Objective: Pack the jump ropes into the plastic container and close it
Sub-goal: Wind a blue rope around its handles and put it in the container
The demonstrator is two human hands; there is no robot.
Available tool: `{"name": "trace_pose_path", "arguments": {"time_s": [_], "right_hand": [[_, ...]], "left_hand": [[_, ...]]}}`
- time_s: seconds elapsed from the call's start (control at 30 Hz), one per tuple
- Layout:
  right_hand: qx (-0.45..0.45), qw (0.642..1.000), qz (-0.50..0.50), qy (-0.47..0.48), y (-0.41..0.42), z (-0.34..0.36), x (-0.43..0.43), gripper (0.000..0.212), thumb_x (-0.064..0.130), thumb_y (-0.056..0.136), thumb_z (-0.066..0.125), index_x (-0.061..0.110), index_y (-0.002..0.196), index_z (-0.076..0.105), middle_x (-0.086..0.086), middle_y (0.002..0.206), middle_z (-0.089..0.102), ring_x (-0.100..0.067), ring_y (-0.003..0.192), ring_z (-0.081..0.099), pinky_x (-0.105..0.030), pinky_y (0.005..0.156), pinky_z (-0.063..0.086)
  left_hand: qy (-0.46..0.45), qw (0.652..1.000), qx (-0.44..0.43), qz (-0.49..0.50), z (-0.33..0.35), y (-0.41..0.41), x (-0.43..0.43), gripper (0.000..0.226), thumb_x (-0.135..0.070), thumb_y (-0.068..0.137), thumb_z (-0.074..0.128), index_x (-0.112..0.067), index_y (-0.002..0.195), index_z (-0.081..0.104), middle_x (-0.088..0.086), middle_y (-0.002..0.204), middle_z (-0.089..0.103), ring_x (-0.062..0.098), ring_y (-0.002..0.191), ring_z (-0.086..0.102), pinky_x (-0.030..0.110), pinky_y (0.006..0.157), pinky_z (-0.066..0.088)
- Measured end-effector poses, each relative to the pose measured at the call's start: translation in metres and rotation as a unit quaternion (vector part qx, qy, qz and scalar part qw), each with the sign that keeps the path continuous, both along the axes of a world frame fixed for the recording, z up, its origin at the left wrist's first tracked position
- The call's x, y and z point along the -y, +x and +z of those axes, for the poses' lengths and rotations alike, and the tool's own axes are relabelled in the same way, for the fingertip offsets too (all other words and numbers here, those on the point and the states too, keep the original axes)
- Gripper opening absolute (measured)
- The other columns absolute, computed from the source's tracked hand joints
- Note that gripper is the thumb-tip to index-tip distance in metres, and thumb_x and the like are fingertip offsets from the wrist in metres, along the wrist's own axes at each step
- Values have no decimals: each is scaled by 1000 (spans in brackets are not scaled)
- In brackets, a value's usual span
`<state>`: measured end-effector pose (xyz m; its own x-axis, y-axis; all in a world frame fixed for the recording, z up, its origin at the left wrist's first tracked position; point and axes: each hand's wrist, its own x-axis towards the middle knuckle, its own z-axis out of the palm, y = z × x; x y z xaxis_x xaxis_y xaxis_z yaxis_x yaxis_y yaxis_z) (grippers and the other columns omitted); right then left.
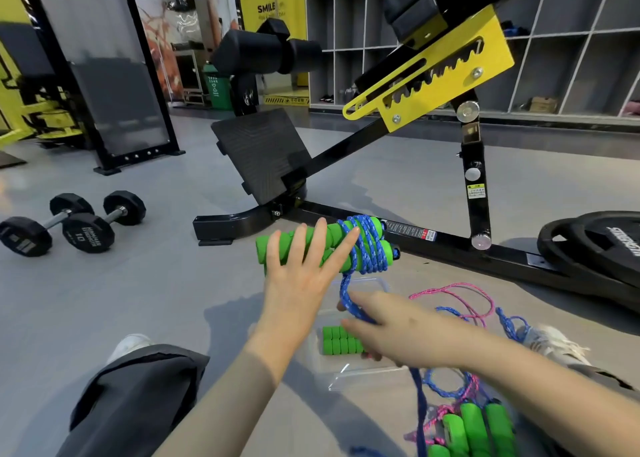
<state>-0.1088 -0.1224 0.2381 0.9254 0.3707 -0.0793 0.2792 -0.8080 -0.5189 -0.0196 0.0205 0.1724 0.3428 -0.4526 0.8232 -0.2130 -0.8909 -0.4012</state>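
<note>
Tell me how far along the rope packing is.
Done: one set of green handles already lies in the open clear container. In hand: the left hand holds a second rope's handles while the right hand pinches its blue cord, partly wound round them. Left: finish it, pack the loose pink and blue ropes by the right shoe, close the container.

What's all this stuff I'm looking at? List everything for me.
wound jump rope: one, green handles, blue cord, held above the container
plastic container: one, clear, on the floor, green handles inside
loose jump ropes: several, pink and blue cords, green handles, floor at right
dumbbells: two, black, floor at left
bench: one, black and yellow, behind
weight plates: at least two, black, far right
bin: one, green, background
left hand: holds the wound handles
right hand: pinches the blue cord
</note>
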Motion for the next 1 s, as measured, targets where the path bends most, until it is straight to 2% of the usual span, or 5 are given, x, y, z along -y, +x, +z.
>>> {"name": "trace_pose_path", "arguments": {"time_s": [0.17, 0.33, 0.57, 0.83, 1.0], "right_hand": [[104, 992, 54, -50, 0, 50, 30, 30, 29, 94, 51, 3, 79, 53, -6, 61, 49, -11, 52, 46, -29, 56, 39], [122, 991, 3, 63, 6, 73, 54, 40, 42, 79, 64, 3, 74, 65, 1, 51, 43, -8, 42, 37, -22, 43, 33], [117, 974, 1, 195, 15, 73, 69, 28, 39, 69, 68, 11, 75, 70, -8, 76, 72, -18, 68, 62, -48, 70, 51], [111, 963, 45, 240, 17, 65, 62, 22, 28, 73, 67, 6, 79, 69, -9, 77, 71, -19, 69, 65, -31, 67, 53], [136, 929, -16, 345, 31, 47, 68, 20, 30, 80, 60, 12, 76, 66, 5, 59, 57, -3, 52, 48, -12, 49, 37]], "left_hand": [[3, 1000, -1, -25, 5, -5, 0, 62, 3, 92, -6, -17, 148, 12, 10, 137, 37, 30, 115, 40, 52, 98, 30], [5, 994, 52, -101, 6, -8, 8, 51, 2, 98, 15, -12, 147, 14, 8, 141, 41, 28, 116, 44, 51, 97, 33], [33, 969, 102, -224, 8, -11, 12, 76, -8, 95, 50, -28, 153, 4, 11, 137, 44, 29, 117, 47, 50, 99, 32], [38, 960, 115, -253, 8, -16, 18, 62, -13, 97, 53, -35, 147, 23, 7, 126, 49, 25, 112, 50, 47, 97, 35], [27, 959, 108, -259, 7, -23, 24, 57, -25, 90, 66, -36, 138, 37, 7, 127, 49, 23, 114, 51, 46, 100, 35]]}}
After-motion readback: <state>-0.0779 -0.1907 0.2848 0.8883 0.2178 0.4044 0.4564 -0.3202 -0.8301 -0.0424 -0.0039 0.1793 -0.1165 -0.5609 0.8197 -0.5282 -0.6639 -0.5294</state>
